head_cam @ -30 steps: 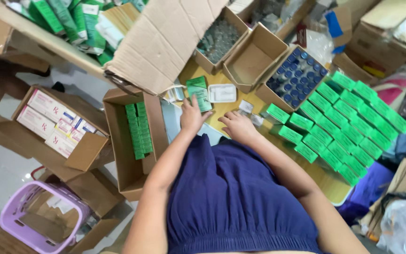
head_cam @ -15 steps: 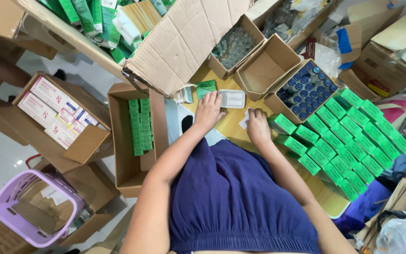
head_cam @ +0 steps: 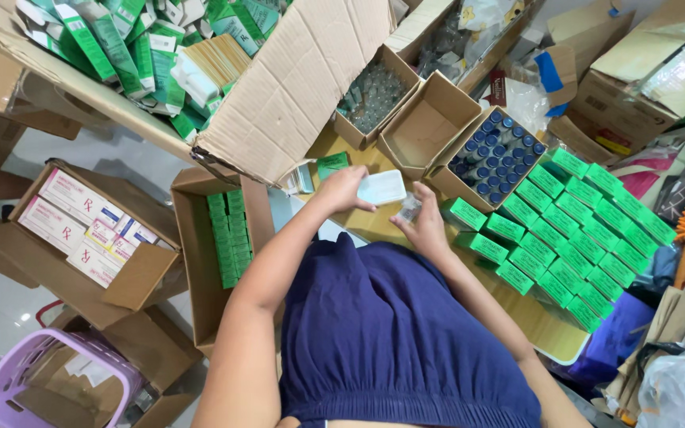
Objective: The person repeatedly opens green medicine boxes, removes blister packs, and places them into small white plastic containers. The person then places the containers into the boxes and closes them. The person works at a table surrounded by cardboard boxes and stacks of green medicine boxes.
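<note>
Between the two hands, a packing step: the left hand [head_cam: 342, 189] grips a flat pale carton [head_cam: 381, 187]; the right hand [head_cam: 422, 222] pinches a small glass vial [head_cam: 410, 208] just beside it, green boxes [head_cam: 564, 230] to its right.
</note>
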